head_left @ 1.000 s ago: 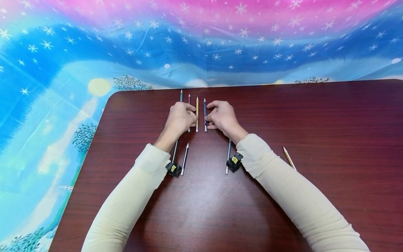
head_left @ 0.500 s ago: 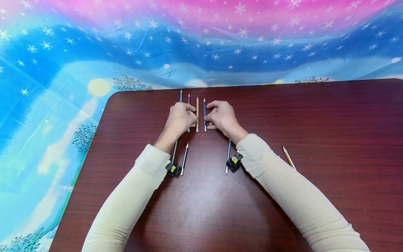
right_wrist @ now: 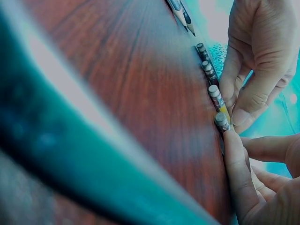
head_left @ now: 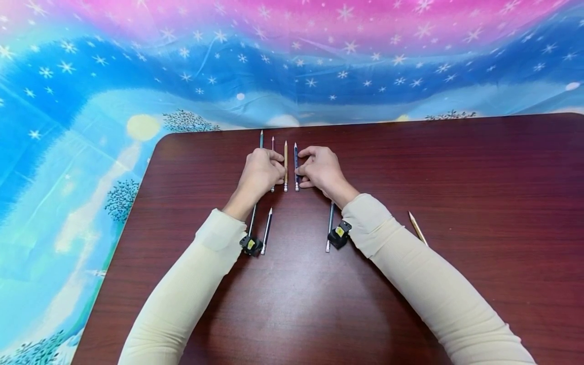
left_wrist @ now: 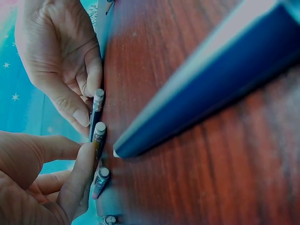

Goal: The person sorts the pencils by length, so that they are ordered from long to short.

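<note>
Several pencils lie side by side near the table's far edge in the head view. My left hand curls over a teal pencil and a maroon pencil, hiding their middles. Its fingertips and thumb pinch the yellow pencil. From the other side my right hand pinches the dark blue pencil, one fingertip overlapping it. A narrow gap separates these two pencils. Both wrist views show the eraser ends, with the left hand and right hand facing each other.
Nearer lie a dark pencil, a grey-blue pencil partly under the left wrist, and another grey-blue pencil by the right wrist. A gold pencil is partly behind the right sleeve. A patterned cloth hangs beyond the table.
The gap between the yellow and dark blue pencils has narrowed very slightly. Both hands stay almost in place, and the view has shifted a touch.
</note>
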`<state>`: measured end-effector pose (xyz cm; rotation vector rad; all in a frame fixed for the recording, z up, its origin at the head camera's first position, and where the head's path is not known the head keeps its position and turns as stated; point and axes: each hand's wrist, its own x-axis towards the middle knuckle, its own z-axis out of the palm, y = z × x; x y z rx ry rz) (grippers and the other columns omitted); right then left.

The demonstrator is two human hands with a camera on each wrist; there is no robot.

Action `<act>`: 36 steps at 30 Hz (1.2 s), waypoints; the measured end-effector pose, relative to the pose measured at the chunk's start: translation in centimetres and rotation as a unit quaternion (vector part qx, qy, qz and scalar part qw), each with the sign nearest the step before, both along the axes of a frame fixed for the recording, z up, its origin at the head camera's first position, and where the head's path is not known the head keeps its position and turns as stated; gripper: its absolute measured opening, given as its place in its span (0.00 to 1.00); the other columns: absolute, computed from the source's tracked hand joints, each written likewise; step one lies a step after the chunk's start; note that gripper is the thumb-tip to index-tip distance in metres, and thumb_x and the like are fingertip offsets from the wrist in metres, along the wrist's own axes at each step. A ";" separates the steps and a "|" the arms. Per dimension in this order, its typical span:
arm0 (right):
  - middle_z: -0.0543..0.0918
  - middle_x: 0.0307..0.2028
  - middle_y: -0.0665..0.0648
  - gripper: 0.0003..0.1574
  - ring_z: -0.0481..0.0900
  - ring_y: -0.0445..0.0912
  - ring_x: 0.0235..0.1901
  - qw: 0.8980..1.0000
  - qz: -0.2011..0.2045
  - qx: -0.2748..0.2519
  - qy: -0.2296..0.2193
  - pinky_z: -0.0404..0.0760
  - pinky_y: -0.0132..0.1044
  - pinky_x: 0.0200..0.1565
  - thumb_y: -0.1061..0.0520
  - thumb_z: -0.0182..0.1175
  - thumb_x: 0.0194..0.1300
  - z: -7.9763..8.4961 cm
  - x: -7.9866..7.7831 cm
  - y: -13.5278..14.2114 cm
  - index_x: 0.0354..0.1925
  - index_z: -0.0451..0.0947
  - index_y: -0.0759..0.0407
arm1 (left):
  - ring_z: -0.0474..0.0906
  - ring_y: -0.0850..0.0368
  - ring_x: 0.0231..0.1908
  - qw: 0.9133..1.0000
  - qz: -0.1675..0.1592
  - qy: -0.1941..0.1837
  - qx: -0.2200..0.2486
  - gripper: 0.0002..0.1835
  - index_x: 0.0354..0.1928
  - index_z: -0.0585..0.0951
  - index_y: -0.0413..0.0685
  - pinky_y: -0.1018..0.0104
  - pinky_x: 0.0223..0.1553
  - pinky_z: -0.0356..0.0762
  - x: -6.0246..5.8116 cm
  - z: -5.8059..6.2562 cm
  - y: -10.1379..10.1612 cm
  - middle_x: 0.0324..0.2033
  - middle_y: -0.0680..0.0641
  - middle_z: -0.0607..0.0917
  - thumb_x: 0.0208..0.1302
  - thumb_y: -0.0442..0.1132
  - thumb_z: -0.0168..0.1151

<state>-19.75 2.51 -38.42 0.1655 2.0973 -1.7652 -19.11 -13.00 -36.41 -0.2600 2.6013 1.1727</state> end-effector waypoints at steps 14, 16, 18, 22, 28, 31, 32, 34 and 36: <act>0.84 0.35 0.59 0.31 0.79 0.42 0.19 1.000 -0.002 -0.011 0.007 0.89 0.35 0.27 0.74 0.65 0.66 -0.1 0.0 0.0 0.66 0.76 0.66 | 0.91 0.58 0.33 1.000 -0.003 0.008 0.001 0.15 0.56 0.85 0.41 0.67 0.36 0.89 0.1 -0.1 -0.1 0.40 0.44 0.90 0.71 0.30 0.59; 0.83 0.33 0.57 0.30 0.78 0.42 0.18 1.000 -0.001 -0.012 0.008 0.89 0.35 0.27 0.74 0.64 0.66 -0.1 -0.1 0.0 0.66 0.76 0.66 | 0.91 0.58 0.33 1.000 -0.002 0.007 0.002 0.15 0.56 0.85 0.41 0.67 0.36 0.89 0.1 -0.1 -0.1 0.40 0.44 0.90 0.71 0.30 0.59; 0.83 0.32 0.56 0.30 0.77 0.42 0.18 1.000 -0.001 -0.015 0.008 0.89 0.36 0.26 0.74 0.64 0.66 -0.1 -0.1 0.0 0.65 0.76 0.66 | 0.91 0.58 0.33 1.000 -0.002 0.007 -0.001 0.15 0.56 0.85 0.41 0.67 0.35 0.89 0.1 -0.1 -0.1 0.40 0.44 0.90 0.71 0.31 0.59; 0.83 0.33 0.57 0.30 0.77 0.42 0.18 1.000 0.003 -0.013 0.011 0.89 0.35 0.26 0.74 0.64 0.66 -0.1 0.0 0.1 0.66 0.76 0.66 | 0.91 0.57 0.33 1.000 -0.002 0.003 0.002 0.15 0.57 0.85 0.41 0.67 0.35 0.89 0.1 0.0 -0.2 0.41 0.44 0.89 0.72 0.32 0.60; 0.81 0.31 0.56 0.29 0.76 0.42 0.19 1.000 0.010 -0.004 0.017 0.89 0.35 0.26 0.72 0.64 0.67 -0.1 0.0 0.4 0.66 0.76 0.66 | 0.91 0.57 0.34 1.000 -0.005 0.002 0.006 0.15 0.58 0.84 0.41 0.67 0.35 0.89 0.2 0.0 -0.2 0.42 0.44 0.90 0.72 0.33 0.61; 0.80 0.29 0.55 0.29 0.76 0.42 0.19 1.000 0.012 -0.003 0.016 0.89 0.36 0.26 0.72 0.64 0.67 -0.1 0.0 0.4 0.65 0.76 0.66 | 0.91 0.57 0.34 1.000 -0.003 0.000 0.005 0.15 0.58 0.84 0.41 0.67 0.35 0.89 0.2 0.1 -0.2 0.42 0.44 0.90 0.72 0.33 0.62; 0.80 0.29 0.55 0.29 0.76 0.42 0.19 1.000 0.013 -0.003 0.016 0.89 0.36 0.26 0.72 0.64 0.67 -0.1 0.0 0.5 0.65 0.76 0.65 | 0.91 0.57 0.34 1.000 -0.003 -0.001 0.005 0.15 0.58 0.84 0.41 0.67 0.35 0.88 0.2 0.1 -0.2 0.42 0.44 0.90 0.72 0.33 0.62; 0.80 0.29 0.55 0.29 0.76 0.42 0.19 1.000 0.013 -0.005 0.016 0.88 0.35 0.26 0.72 0.64 0.67 -0.2 0.0 0.5 0.65 0.76 0.66 | 0.91 0.57 0.34 1.000 -0.002 -0.001 0.004 0.15 0.58 0.84 0.40 0.67 0.35 0.88 0.3 0.1 -0.2 0.42 0.44 0.90 0.72 0.34 0.63; 0.80 0.29 0.55 0.29 0.75 0.42 0.19 1.000 0.012 -0.007 0.016 0.88 0.35 0.26 0.72 0.64 0.67 -0.2 0.0 0.5 0.65 0.76 0.66 | 0.91 0.57 0.34 1.000 -0.002 0.001 0.004 0.15 0.58 0.84 0.40 0.67 0.35 0.88 0.3 0.2 -0.2 0.42 0.44 0.90 0.72 0.34 0.63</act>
